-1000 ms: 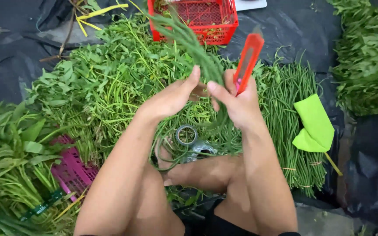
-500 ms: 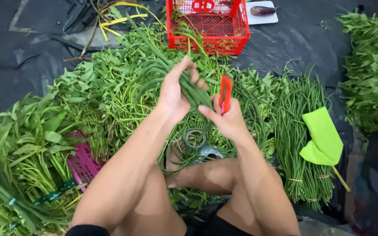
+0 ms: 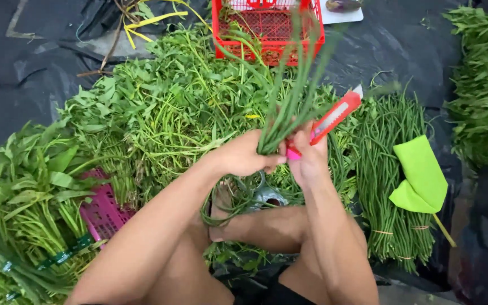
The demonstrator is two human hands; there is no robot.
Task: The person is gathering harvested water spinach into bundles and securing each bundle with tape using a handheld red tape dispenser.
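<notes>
Left hand (image 3: 244,155) closed around bunch of green stems (image 3: 289,107), held upright over leafy greens pile (image 3: 170,113). Right hand (image 3: 309,155) touching left, gripped red box cutter (image 3: 331,120), blade tilted up-right beside stems. Red crate (image 3: 266,28) behind. Long beans (image 3: 393,169) to right, green cloth (image 3: 422,175) on top. Pink basket (image 3: 103,212) lower left.

No packages, labels, signs or screens visible.
</notes>
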